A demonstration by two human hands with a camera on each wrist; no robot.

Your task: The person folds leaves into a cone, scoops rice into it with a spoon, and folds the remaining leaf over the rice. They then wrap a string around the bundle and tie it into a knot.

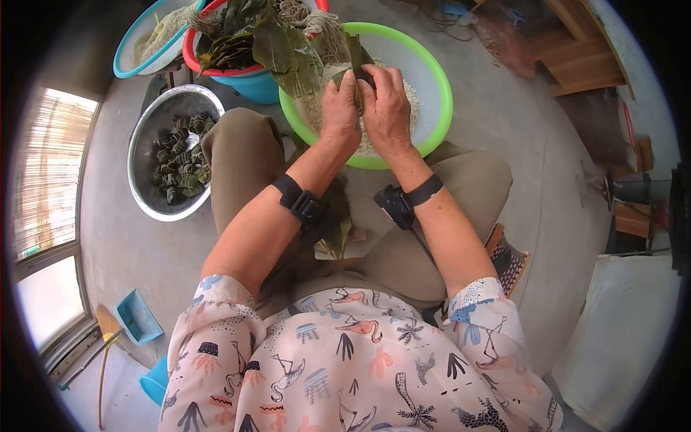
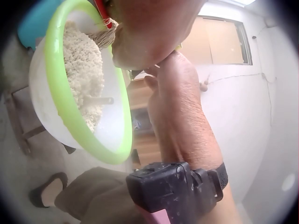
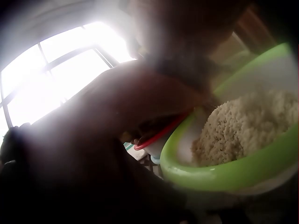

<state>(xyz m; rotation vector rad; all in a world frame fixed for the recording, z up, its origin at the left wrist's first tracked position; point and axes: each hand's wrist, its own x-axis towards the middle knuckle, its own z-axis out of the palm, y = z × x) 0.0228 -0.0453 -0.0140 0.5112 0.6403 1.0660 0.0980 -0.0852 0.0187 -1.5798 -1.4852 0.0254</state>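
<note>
Both hands meet over a green-rimmed basin (image 1: pixel 444 101) of white rice (image 2: pixel 84 70). Between them they hold a folded green leaf (image 1: pixel 355 52), its tip standing up above the fingers. My left hand (image 1: pixel 341 111) grips the leaf's near left side, thumb pointing up along it. From the other side my right hand (image 1: pixel 389 108) curls its fingers round the leaf. In both wrist views the hands themselves mostly hide the leaf. A light stick-like handle (image 2: pixel 99 100) lies on the rice in the left wrist view.
A red-rimmed basin (image 1: pixel 189 54) holds broad leaves (image 1: pixel 273 43) and string bundles (image 1: pixel 327 32). Behind it stands a blue-rimmed basin (image 1: pixel 119 54). A metal bowl (image 1: pixel 137 169) of leaf-wrapped dumplings (image 1: pixel 176 162) sits left of the knee. A blue dustpan (image 1: pixel 139 317) lies by the window.
</note>
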